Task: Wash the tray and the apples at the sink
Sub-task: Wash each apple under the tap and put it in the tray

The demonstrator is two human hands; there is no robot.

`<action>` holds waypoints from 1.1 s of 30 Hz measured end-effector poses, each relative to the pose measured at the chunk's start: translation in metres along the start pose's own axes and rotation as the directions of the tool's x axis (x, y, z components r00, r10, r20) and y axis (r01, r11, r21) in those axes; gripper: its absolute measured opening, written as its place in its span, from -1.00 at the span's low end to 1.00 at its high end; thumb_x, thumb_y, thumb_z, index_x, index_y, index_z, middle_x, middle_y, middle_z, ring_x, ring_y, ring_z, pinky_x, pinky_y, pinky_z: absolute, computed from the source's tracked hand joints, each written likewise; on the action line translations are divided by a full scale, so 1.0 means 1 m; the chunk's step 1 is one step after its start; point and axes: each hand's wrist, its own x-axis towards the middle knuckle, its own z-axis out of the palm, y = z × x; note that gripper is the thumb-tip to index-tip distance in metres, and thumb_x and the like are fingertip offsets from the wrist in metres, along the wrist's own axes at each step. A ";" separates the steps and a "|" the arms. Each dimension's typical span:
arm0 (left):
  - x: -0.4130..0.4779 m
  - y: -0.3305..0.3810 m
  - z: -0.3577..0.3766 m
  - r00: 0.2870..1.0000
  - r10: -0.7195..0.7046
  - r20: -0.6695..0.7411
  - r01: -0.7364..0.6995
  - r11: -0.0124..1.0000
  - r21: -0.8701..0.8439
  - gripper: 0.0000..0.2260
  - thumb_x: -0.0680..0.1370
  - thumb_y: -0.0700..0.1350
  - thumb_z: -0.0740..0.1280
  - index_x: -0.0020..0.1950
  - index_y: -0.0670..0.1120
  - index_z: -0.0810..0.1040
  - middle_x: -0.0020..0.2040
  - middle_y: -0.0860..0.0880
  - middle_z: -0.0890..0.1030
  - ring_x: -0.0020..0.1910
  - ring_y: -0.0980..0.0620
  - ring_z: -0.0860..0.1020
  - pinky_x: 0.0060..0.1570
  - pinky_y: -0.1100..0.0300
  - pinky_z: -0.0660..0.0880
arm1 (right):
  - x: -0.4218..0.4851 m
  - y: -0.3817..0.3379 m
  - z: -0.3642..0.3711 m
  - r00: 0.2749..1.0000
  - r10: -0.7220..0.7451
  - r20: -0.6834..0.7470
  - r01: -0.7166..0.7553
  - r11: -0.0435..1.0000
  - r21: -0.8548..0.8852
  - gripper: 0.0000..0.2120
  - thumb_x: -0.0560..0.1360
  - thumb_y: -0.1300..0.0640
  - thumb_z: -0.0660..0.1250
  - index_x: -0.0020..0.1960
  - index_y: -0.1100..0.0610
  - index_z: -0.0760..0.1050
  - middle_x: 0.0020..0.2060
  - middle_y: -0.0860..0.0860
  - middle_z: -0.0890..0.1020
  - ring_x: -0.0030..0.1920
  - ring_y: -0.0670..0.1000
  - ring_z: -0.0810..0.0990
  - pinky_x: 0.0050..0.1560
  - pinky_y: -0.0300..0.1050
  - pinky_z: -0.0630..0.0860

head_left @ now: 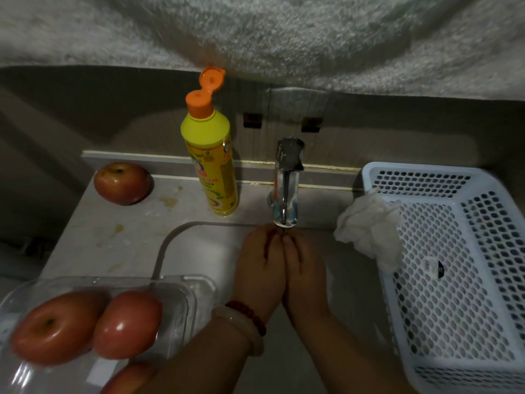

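My left hand (260,268) and right hand (305,273) pressed together under the tap (285,189), fingers straight, gripping nothing — tray (181,305) left of tap with two apples (91,325), one apple (122,183) further back.

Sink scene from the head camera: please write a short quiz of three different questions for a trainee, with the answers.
1. True or false: the cap of the yellow detergent bottle is flipped open.
2. Where is the crumpled white cloth? A) in the clear tray B) over the white basket's left rim C) under the tap
3. How many apples lie alone on the counter?

Key: 1 true. 2 B. 3 one, the apple left of the bottle.
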 end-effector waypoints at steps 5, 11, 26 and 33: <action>0.003 0.001 -0.009 0.985 -0.076 0.158 0.087 0.994 -0.063 -0.82 0.61 -0.11 0.25 0.18 0.02 0.55 0.09 0.03 0.62 0.06 0.19 0.57 0.09 0.33 0.47 | 0.004 -0.006 0.002 0.896 0.441 0.046 -0.443 0.887 0.127 -0.83 0.57 0.08 0.24 0.00 -0.05 0.61 -0.12 -0.03 0.70 -0.11 -0.05 0.66 -0.06 -0.06 0.60; 0.000 0.005 -0.020 0.974 -0.060 0.218 0.074 0.996 -0.058 -0.74 0.48 -0.07 0.43 0.05 0.25 0.49 -0.04 0.26 0.61 -0.04 0.38 0.55 -0.09 0.50 0.44 | 0.008 -0.026 -0.002 0.765 0.637 0.099 -0.618 0.681 0.393 -0.76 0.62 0.09 0.17 0.02 0.03 0.62 -0.08 0.09 0.68 -0.07 0.11 0.66 -0.37 -0.18 0.56; -0.016 0.016 -0.040 0.993 -0.099 -0.060 0.094 0.993 -0.078 -0.74 0.48 -0.03 0.41 0.15 0.07 0.53 0.08 0.05 0.58 0.06 0.06 0.54 0.04 0.10 0.54 | 0.052 -0.087 -0.035 0.907 -0.383 0.177 0.420 0.777 -0.469 -0.51 0.53 0.10 0.23 0.45 0.11 0.35 0.44 0.03 0.37 0.48 0.05 0.25 0.48 -0.16 0.11; -0.025 0.020 -0.049 0.995 -0.090 -0.051 0.086 0.993 -0.084 -0.73 0.49 -0.01 0.40 0.18 0.11 0.50 0.04 0.14 0.52 0.04 0.11 0.52 0.01 0.13 0.54 | 0.029 -0.073 -0.028 0.903 -0.401 0.156 0.412 0.697 -0.587 -0.53 0.46 0.17 0.24 0.37 0.15 0.45 0.38 0.11 0.47 0.40 0.19 0.40 0.30 0.17 0.41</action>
